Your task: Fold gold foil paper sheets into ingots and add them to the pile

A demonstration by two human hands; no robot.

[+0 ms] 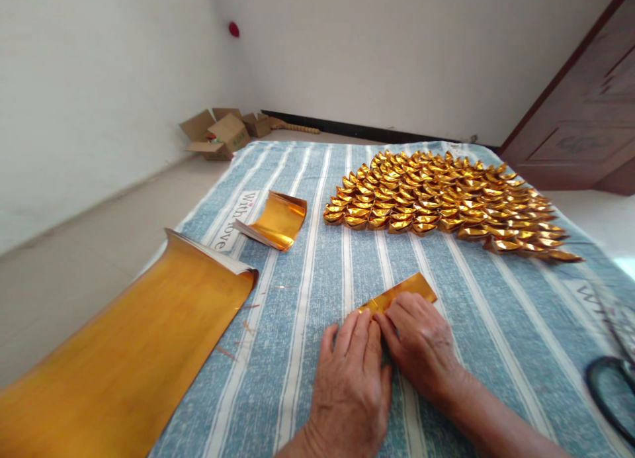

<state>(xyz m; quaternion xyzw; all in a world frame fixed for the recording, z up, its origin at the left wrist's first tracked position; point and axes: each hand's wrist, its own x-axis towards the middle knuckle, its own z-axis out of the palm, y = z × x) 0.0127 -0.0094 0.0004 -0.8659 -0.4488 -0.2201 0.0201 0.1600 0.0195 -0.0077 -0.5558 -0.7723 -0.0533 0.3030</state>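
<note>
A folded strip of gold foil paper [403,290] lies on the blue striped cloth [307,312] near the front. My left hand [350,372] lies flat with its fingertips on the strip's near left end. My right hand [421,342] presses down on the strip's near edge beside it. Both hands lie flat with fingers extended on the paper. Further back, many folded gold paper ingots [441,196] lie in tight rows.
A large stack of gold foil sheets [133,352] curls at the front left. A smaller curled stack of gold sheets [278,221] lies behind it. Black scissors [610,385] rest at the right edge. Open cardboard boxes [218,135] stand on the floor by the wall.
</note>
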